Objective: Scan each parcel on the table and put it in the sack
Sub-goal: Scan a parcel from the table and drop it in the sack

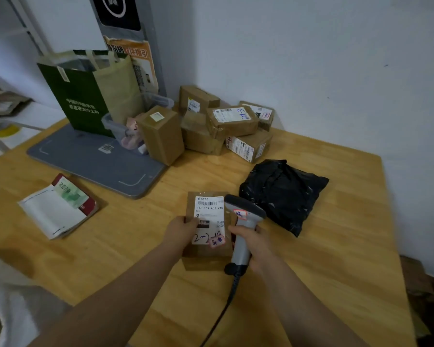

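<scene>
A small brown cardboard parcel (208, 251) with a white shipping label lies flat on the wooden table (110, 246) near the front. My left hand (182, 230) holds its left edge, thumb on the label. My right hand (254, 242) grips the handle of a grey barcode scanner (244, 221) whose head hangs just right of the label. A black plastic mailer (283, 194) lies to the right. Several taped brown boxes (232, 121) are piled at the back by the wall. A pale sack (8, 311) shows at the lower left edge, blurred.
A grey mat (85, 159) holds a green paper bag (85, 101), a clear tub (120, 131) and a tall brown box (163, 134). A booklet with white paper (58, 209) lies at the left. The scanner's cable (221, 314) runs toward me. White wall at the back and right.
</scene>
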The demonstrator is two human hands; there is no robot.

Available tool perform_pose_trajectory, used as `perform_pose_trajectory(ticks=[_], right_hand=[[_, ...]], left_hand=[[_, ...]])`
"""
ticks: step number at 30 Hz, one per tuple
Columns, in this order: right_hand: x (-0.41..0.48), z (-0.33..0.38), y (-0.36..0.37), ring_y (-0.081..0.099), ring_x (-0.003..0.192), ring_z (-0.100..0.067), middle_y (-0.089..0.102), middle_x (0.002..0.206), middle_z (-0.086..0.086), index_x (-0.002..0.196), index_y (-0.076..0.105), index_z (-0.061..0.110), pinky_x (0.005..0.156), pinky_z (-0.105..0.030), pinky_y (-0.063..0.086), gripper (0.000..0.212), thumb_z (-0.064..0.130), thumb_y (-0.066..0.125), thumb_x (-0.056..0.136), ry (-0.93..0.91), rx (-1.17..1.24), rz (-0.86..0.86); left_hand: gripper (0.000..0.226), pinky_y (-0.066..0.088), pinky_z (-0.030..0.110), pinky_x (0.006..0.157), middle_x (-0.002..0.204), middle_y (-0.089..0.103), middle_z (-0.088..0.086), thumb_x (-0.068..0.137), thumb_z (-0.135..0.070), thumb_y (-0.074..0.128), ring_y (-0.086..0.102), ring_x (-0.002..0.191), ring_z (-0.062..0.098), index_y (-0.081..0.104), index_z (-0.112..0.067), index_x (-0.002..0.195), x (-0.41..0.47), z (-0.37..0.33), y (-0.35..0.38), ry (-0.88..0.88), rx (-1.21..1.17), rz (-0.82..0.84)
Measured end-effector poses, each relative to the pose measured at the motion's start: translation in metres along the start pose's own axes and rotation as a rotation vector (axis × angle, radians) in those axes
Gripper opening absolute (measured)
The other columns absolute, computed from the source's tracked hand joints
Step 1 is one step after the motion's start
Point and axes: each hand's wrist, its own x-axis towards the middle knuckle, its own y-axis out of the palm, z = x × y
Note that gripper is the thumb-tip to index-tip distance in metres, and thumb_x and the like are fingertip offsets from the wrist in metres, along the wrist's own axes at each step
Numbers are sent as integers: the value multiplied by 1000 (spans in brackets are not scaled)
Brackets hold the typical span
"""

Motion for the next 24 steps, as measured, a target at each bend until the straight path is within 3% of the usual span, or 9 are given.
perform_pose_trajectory(ticks=[2, 4, 6, 10, 15, 16, 18, 21, 24], right_hand=[[-1, 0, -2, 62, 87, -29, 64, 101, -15, 103, 57, 13, 72, -40, 54, 36, 10, 77, 73, -14, 1, 7], [-3, 1, -3, 63, 84, -28, 65, 99, -15, 106, 59, 10, 70, -40, 54, 39, 8, 78, 72, -35, 39, 9], [-9, 3, -2, 64, 81, -26, 67, 95, -13, 105, 61, 9, 68, -38, 54, 38, 7, 78, 72, -60, 68, 28], [-23, 13, 5, 64, 73, -20, 68, 83, -7, 92, 65, 10, 63, -33, 52, 23, 2, 75, 74, -155, 109, 68], [-48, 27, 25, 63, 80, -19, 68, 89, -7, 92, 65, 13, 69, -32, 51, 22, 9, 77, 74, -285, 51, 60], [-55, 30, 29, 64, 78, -18, 69, 84, -4, 88, 65, 14, 68, -31, 51, 16, 9, 76, 76, -327, 20, 68], [-72, 34, 36, 65, 67, -21, 69, 70, -5, 78, 65, 10, 64, -33, 52, 7, 8, 72, 81, -385, -22, 136], [-96, 36, 41, 56, 50, -22, 60, 60, -13, 72, 63, 5, 55, -33, 49, 15, 12, 70, 83, -393, -104, 267], [-108, 33, 46, 47, 38, -15, 53, 49, -7, 66, 60, 5, 43, -25, 44, 19, 7, 69, 83, -401, -196, 309]], left_hand=[[32, 47, 27, 64, 99, 66, 6, 94, -24, 61, 60, 85, 17, 58, -6, 120, -4, 7, -11, 3, -215, -2], [28, 47, 33, 77, 107, 69, 6, 86, -25, 70, 60, 92, 17, 62, -19, 112, -10, 10, -24, 13, -372, 54], [38, 46, 46, 89, 108, 69, 5, 76, -25, 78, 58, 104, 23, 62, -30, 109, -17, 8, -40, 22, -449, 177], [91, 47, 49, 90, 102, 74, 8, 28, -34, 95, 62, 108, 29, 59, -34, 112, -26, 3, -72, 75, -395, 354], [145, 53, 37, 78, 110, 68, 4, 13, -41, 97, 65, 102, 22, 36, -20, 143, -31, -2, -103, 127, -392, 271], [145, 53, 33, 74, 106, 69, 2, 20, -38, 97, 67, 96, 20, 32, -17, 147, -35, -3, -109, 150, -396, 256], [116, 52, 29, 70, 97, 71, -1, 40, -27, 94, 68, 90, 17, 39, -15, 142, -40, -4, -119, 173, -414, 209], [83, 52, 24, 65, 93, 74, -1, 44, -32, 94, 69, 87, 14, 55, -20, 115, -44, -4, -131, 202, -406, 156], [63, 50, 24, 67, 103, 69, 2, 74, -9, 77, 66, 91, 14, 48, -13, 130, -41, 0, -138, 212, -401, 84]])
